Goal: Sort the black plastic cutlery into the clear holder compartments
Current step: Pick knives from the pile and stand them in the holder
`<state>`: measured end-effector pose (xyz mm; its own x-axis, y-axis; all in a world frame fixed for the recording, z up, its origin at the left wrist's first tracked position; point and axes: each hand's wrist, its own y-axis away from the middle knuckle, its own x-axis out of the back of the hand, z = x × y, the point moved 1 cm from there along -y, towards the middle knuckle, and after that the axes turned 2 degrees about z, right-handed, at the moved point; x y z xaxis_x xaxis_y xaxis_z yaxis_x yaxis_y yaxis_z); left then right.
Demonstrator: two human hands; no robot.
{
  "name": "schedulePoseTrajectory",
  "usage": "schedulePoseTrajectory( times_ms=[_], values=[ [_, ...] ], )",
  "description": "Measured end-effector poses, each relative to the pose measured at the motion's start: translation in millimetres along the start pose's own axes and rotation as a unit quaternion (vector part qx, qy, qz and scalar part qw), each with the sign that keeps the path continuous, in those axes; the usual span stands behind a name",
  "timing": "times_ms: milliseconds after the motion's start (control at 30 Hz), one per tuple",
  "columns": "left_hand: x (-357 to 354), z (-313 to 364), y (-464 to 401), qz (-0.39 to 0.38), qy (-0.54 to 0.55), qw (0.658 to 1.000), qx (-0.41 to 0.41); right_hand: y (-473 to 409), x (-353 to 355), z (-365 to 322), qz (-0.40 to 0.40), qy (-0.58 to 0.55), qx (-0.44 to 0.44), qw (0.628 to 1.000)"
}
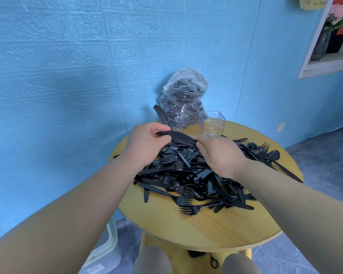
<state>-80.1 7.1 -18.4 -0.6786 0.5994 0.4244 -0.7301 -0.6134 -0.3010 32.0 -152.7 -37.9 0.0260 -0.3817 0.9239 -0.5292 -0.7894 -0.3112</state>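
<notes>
A big heap of black plastic cutlery (188,175), forks, knives and spoons mixed, covers the middle of a round wooden table (206,228). Both hands hold a black knife bundle (176,137) level above the heap. My left hand (147,143) grips its left end and my right hand (220,153) pinches its right end. Behind them stands the clear holder (213,123) with its compartments. One black knife (160,113) sticks up out of the holder's left compartment.
A clear plastic bag (183,95) stuffed with more black cutlery leans on the blue wall behind the holder. A few spoons and forks (269,155) lie apart at the table's right edge. A pale bin (101,246) stands on the floor at the left.
</notes>
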Motion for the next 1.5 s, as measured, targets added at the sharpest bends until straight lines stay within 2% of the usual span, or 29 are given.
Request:
schedulePoseTrajectory(
  times_ms=[167, 567, 667, 833, 967, 1133, 1267, 1400, 1500],
  values=[
    [-1.2, 1.2, -2.8, 0.025, -0.004, 1.0, -0.001, 0.5, 2.1, -3.8, -0.002, 0.021, 0.038, 0.999],
    [-3.6, -0.8, -8.6, -0.006, 0.044, 0.998, 0.036, -6.8, -7.2, -1.3, 0.057, 0.14, 0.057, 0.987],
    [-5.0, 1.6, -9.4, -0.011, 0.02, 0.999, 0.034, -14.3, -10.0, -1.6, 0.062, 0.115, 0.061, 0.99],
    [-0.1, 6.2, -21.0, 0.027, -0.007, 1.0, -0.003, -19.7, -5.6, 1.0, 0.075, -0.001, 0.03, 0.997],
    [1.1, 7.6, -32.0, 0.012, -0.026, 1.0, -0.01, -32.3, -7.6, -5.5, 0.067, -0.048, 0.048, 0.995],
    [25.2, 16.9, -75.1, 0.126, -0.106, 0.982, -0.091, -63.7, -8.5, -0.5, 0.107, -0.056, 0.053, 0.991],
    [41.7, 19.1, -113.8, 0.178, -0.172, 0.957, -0.15, -97.5, -14.6, 8.8, 0.055, 0.028, 0.029, 0.998],
    [36.8, 4.8, -141.0, 0.14, -0.231, 0.949, -0.161, -122.3, -23.7, 11.8, 0.001, 0.106, 0.043, 0.993],
    [28.5, -10.5, -152.4, 0.106, -0.248, 0.953, -0.138, -133.1, -32.4, 14.3, -0.012, 0.127, 0.055, 0.99]
  ],
)
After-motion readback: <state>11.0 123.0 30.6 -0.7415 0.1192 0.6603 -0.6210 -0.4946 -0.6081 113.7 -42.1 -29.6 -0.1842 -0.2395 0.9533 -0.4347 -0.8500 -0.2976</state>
